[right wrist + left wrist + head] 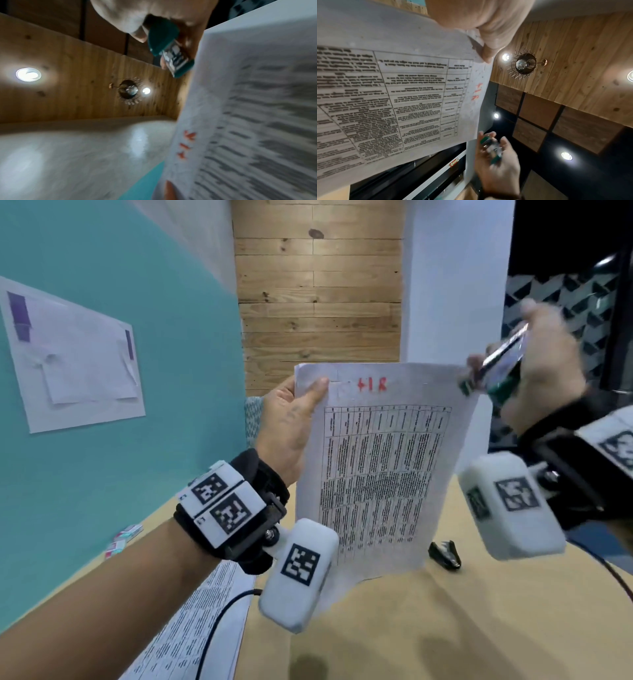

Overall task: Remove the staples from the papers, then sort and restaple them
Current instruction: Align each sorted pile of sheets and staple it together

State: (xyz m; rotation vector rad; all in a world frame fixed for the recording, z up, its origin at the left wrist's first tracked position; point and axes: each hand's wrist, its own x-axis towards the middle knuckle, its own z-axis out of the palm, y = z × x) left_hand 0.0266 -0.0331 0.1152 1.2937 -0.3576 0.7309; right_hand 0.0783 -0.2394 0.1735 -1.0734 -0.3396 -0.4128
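My left hand [291,412] holds a printed paper set [380,460] upright above the table, thumb pinching its top left corner. The sheet carries a table of text and a red mark near the top; it also fills the left wrist view [393,94] and the right wrist view [248,121]. My right hand [534,371] grips a green and silver stapler [493,368] at the paper's top right corner. The stapler [489,146] [169,54] is blurred, and whether its mouth is around the corner cannot be told.
A black staple remover [444,554] lies on the tan table [428,628] under the raised paper. Another printed sheet [191,625] lies at the near left under a black cable. Small staple boxes [124,539] sit by the teal wall, which bears a taped sheet [75,354].
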